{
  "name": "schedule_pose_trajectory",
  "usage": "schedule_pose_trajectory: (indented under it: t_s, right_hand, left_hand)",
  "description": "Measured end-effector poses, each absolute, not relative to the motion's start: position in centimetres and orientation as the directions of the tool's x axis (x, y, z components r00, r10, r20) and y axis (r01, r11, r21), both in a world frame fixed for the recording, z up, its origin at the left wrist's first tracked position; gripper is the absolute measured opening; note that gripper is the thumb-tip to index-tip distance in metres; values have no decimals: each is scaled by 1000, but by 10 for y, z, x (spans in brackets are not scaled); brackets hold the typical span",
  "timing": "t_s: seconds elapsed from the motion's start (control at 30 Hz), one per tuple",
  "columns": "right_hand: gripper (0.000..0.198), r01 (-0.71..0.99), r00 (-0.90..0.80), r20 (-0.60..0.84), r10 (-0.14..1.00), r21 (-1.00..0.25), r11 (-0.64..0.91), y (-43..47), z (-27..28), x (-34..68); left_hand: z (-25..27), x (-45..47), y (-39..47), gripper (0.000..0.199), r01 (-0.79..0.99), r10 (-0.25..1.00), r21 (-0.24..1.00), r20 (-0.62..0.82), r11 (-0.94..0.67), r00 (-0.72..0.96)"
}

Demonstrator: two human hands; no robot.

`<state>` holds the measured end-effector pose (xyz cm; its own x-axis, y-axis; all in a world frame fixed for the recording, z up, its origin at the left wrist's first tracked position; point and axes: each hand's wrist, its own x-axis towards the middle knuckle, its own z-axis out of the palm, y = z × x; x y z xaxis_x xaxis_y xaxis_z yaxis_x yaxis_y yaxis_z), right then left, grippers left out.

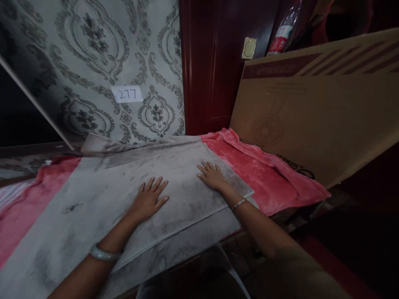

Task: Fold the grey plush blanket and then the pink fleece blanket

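A grey cloth (102,199) with darker smudges lies spread out before me, partly folded over itself, its near layer hanging lower at the front edge. My left hand (149,200) rests flat on it, fingers spread, a pale bangle on the wrist. Farther right, my right hand (212,175) also lies palm down on the cloth, fingers apart, near its right end. A thin bracelet circles that wrist. Under the cloth a pink plush blanket (258,174) shows at the right and again at the left.
A large cardboard box (324,108) leans at the right, with a plastic bottle (282,35) behind it. Patterned wallpaper (93,50) carries a paper label (127,94) reading 277. A dark red door panel (212,62) stands beside it. A dark screen-like panel (25,108) is at far left.
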<state>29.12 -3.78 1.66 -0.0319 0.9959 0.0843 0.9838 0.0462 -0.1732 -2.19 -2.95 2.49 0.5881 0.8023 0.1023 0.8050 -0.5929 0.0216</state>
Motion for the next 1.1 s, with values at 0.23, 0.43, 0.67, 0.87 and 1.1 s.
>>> schedule_pose_trajectory:
  t_s: [0.23,0.43,0.67,0.87,1.1]
  right_hand:
    - [50,961,-58,130,990,-260,90,-28,19,334]
    - [58,960,70,209,975,-281,-8,-31,9,374]
    - [60,956,115,285,952,-291,-28,-31,-15,373]
    - [58,958,73,333,940,-285,27,-32,-22,379]
    - [53,934,70,448,891,-343,99,-26,-41,387]
  left_hand:
    - [27,-26,-26,62,809,805,0,105,-587,584]
    - [60,15,-37,54,871,871,11,-2,-490,490]
    - [51,166,-74,62,655,662,106,64,-749,747]
    - [16,189,-86,72,719,728,120,80,-685,680]
    - [30,85,-90,79,903,903,-26,11,-429,429]
